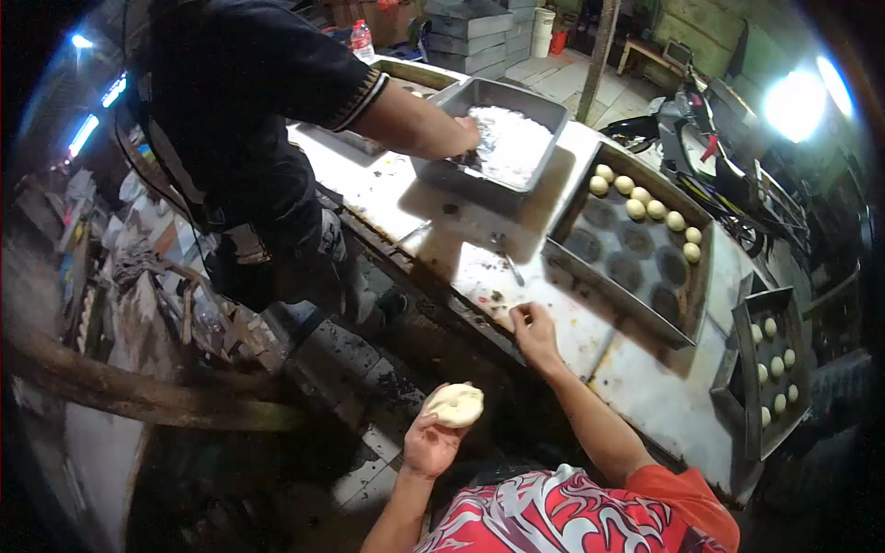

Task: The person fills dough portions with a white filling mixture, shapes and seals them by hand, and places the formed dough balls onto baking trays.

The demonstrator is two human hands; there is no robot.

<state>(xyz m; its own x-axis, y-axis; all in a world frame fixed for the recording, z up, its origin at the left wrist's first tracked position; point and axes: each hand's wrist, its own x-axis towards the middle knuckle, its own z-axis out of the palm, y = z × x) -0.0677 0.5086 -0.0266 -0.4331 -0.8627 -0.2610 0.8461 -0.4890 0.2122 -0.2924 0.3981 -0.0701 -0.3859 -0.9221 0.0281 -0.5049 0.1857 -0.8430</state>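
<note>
A flattened round of pale dough (455, 405) rests in my left hand (433, 442), its fingers around the edge, held in front of the table. My right hand (535, 332) is over the table's near edge, fingers curled together; whatever they may pinch is too small to make out. Beyond it a thin metal tool (513, 268) lies on the white tabletop (576, 300). To the right, a large metal tray (608, 285) holds several dough balls (656, 209) along its far side. Past the table's middle, a co-worker's hand (468, 135) reaches into a deep grey bin (484, 189) of white powder (514, 145).
A co-worker (249, 120) stands at the left, one arm across the table. Another tray (764, 442) with several dough balls is at the right end. A motorcycle (696, 157), a post (601, 57) and stacked grey boxes (468, 37) stand behind the table.
</note>
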